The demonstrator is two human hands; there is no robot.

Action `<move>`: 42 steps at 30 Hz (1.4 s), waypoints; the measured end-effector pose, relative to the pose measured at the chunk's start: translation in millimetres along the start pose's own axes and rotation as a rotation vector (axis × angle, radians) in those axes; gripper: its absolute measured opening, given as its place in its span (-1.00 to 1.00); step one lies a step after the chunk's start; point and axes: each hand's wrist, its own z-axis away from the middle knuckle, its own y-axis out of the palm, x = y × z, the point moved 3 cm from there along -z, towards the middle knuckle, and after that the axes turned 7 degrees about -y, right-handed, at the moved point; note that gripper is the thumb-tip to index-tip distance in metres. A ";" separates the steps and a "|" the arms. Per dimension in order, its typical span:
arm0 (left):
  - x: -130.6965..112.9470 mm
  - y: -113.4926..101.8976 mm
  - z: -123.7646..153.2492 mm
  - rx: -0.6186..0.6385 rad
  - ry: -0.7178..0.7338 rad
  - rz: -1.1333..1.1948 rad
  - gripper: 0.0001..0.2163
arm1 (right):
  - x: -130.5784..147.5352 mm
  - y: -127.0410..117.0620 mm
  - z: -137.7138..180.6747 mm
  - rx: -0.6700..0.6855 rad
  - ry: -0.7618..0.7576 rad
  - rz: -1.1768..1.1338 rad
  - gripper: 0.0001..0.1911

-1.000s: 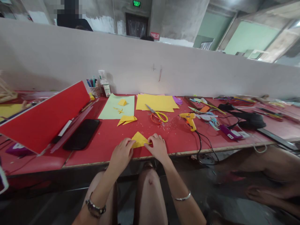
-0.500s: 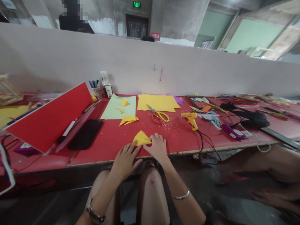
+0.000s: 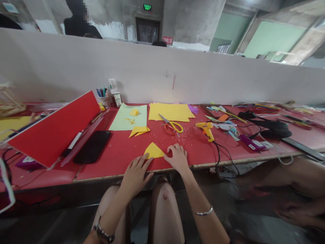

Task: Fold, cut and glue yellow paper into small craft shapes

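Resting open in the head view, your left hand (image 3: 134, 174) sets its spread fingertips on the lower left edge of the fan-shaped yellow paper piece (image 3: 153, 150), which lies on the smooth red tabletop (image 3: 124, 147) near its front edge. Your right hand (image 3: 178, 159) curls loosely, thumb and fingers apart, just beside the piece's right corner; whether its thumb touches, I cannot tell. For clean work, steady the paper lightly with your left fingertips and square its edges before pressing any crease.

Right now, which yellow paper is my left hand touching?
The roughly triangular piece nearest you; the other yellow papers lie farther back, clear of your left hand.
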 end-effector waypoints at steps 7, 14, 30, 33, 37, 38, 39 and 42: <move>-0.2 -0.8 0.5 0.001 0.008 0.007 -0.62 | -15.1 -6.7 -8.5 -0.027 -0.069 -0.009 -0.83; 7.7 3.2 -6.8 -0.020 0.098 0.029 -0.63 | 3.9 6.1 -8.9 0.131 -0.578 -0.277 -0.54; -3.9 -1.3 -12.4 0.068 0.115 0.225 -0.62 | 6.4 0.9 21.0 0.138 -0.558 -0.073 -0.51; -1.7 -3.4 -11.3 0.086 0.118 0.249 -0.61 | 5.2 -0.9 23.4 0.198 -0.583 -0.098 -0.46; -3.1 -8.3 -15.2 0.061 0.023 0.231 -0.69 | 3.3 -3.4 20.4 0.238 -0.588 -0.179 -0.61; -4.3 -9.4 -16.4 0.052 0.009 0.214 -0.72 | 2.9 -3.6 19.3 0.238 -0.592 -0.196 -0.63; -5.8 -10.4 -17.3 0.045 0.009 0.194 -0.73 | 2.6 -3.7 18.5 0.235 -0.600 -0.209 -0.63; -10.2 -11.9 -16.9 0.036 0.049 0.131 -0.75 | 1.8 -3.3 18.4 0.203 -0.622 -0.240 -0.61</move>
